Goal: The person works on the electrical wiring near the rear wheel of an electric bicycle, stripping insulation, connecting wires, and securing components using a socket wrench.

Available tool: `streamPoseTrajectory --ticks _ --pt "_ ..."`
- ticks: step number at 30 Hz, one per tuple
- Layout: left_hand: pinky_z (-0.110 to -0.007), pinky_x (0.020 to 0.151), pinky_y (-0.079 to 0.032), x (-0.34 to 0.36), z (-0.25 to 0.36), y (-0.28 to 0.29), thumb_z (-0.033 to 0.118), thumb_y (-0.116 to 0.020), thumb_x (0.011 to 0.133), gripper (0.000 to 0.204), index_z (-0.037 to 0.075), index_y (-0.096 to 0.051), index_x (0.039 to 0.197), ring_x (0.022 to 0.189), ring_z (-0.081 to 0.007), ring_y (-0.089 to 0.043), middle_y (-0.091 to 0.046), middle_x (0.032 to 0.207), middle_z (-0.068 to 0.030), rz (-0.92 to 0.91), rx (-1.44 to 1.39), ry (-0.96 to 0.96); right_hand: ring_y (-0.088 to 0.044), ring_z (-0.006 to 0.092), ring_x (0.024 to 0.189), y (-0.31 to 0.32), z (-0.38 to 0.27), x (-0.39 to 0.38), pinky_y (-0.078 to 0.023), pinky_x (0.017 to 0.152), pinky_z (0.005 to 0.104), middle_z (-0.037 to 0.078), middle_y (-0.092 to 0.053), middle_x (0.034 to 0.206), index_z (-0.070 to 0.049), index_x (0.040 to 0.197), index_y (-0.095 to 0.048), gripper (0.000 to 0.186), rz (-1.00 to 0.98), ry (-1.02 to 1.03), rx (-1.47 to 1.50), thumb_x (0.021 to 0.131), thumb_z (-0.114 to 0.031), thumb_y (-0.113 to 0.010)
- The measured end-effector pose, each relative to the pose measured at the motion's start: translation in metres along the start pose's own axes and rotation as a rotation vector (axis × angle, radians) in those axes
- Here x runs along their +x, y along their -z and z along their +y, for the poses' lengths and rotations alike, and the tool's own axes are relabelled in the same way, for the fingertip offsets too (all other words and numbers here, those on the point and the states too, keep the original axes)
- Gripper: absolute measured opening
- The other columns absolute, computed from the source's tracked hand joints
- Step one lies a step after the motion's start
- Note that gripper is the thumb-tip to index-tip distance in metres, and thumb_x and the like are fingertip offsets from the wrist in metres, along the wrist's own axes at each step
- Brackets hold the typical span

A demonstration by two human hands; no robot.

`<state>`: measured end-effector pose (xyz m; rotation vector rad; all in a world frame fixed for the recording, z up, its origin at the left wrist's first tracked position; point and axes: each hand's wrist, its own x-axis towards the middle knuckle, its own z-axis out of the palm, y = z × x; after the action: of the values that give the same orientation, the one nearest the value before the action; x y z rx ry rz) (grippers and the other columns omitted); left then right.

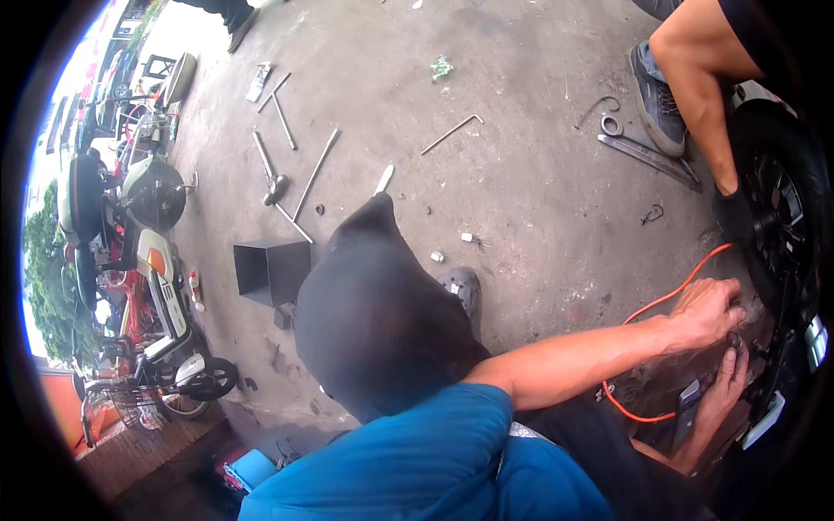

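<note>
On the right, my left hand (708,314) reaches across beside the black motorbike wheel (773,208). Its fingers are pinched together at a small part I cannot make out. Just below, my right hand (728,375) has its fingertips closed around a small dark piece (735,340), close to the bike's lower frame. An orange cable (647,306) loops from near the wheel, behind my left forearm, and down to my right wrist. Next to that wrist is a flat grey and dark object (688,398), its kind unclear.
My dark-clad knee (373,286) fills the middle. T-handle wrenches (315,174), a hex key (452,135), a ring spanner (612,128) and small sockets (437,256) lie about the ground. A black box (287,271) stands left. Another person's leg (699,78) is upper right; parked scooters (161,286) line the left.
</note>
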<state>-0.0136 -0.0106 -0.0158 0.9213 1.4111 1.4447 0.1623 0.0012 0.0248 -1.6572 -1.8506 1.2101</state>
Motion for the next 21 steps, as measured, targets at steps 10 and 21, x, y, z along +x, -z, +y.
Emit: streamPoseTrajectory --ticks 10,21 --pt "-0.032 0.065 -0.045 -0.010 -0.014 0.042 0.022 -0.069 0.069 0.035 -0.004 -0.064 0.093 0.074 -0.0176 -0.058 -0.062 0.076 -0.0102 -0.701 -0.394 0.273 -0.053 0.0119 0.098 -0.012 -0.012 0.015 -0.042 0.088 0.0270 0.003 -0.059 0.107 -0.001 0.115 -0.058 0.027 0.024 0.034 0.366 0.098 -0.022 -0.051" --pt "-0.027 0.057 -0.043 0.011 0.016 0.079 0.022 -0.071 0.079 0.030 0.000 -0.066 0.098 0.060 -0.0106 -0.053 -0.063 0.074 -0.0020 -0.452 -0.201 0.282 -0.056 0.0156 0.105 -0.055 -0.036 0.024 -0.041 0.092 0.0284 0.008 -0.062 0.111 -0.001 0.121 -0.058 0.041 0.182 0.191 0.400 0.097 -0.034 -0.053"
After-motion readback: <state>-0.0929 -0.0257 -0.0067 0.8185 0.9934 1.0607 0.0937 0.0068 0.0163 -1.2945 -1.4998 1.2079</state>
